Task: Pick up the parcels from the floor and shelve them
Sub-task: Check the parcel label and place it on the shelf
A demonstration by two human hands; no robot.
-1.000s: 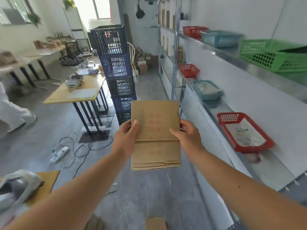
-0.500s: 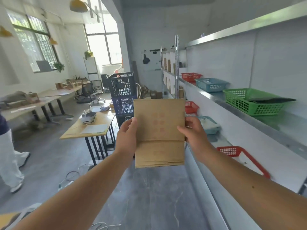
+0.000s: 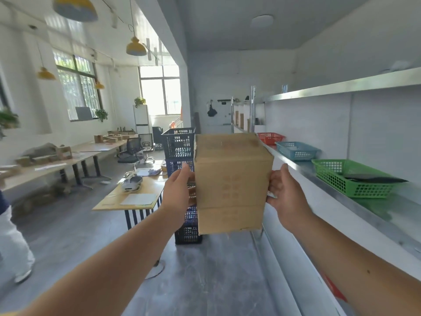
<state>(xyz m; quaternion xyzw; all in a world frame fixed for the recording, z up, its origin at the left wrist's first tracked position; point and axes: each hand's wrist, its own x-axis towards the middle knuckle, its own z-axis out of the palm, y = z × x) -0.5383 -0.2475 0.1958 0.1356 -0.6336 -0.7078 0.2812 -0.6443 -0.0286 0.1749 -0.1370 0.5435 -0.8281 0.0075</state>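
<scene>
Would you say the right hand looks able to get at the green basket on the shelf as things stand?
Probably not yet: the right hand and left hand both grip the cardboard box. The green basket sits unobstructed on the metal shelf to its right, so only the box hinders it.

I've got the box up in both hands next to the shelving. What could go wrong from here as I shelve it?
1. The cardboard box is held only by side pressure from the left hand and right hand, nothing under it; it could slip.
2. The green basket and blue basket occupy the shelf; the box may knock one.
3. The box hides the floor ahead near the stacked crates: a possible trip.
</scene>
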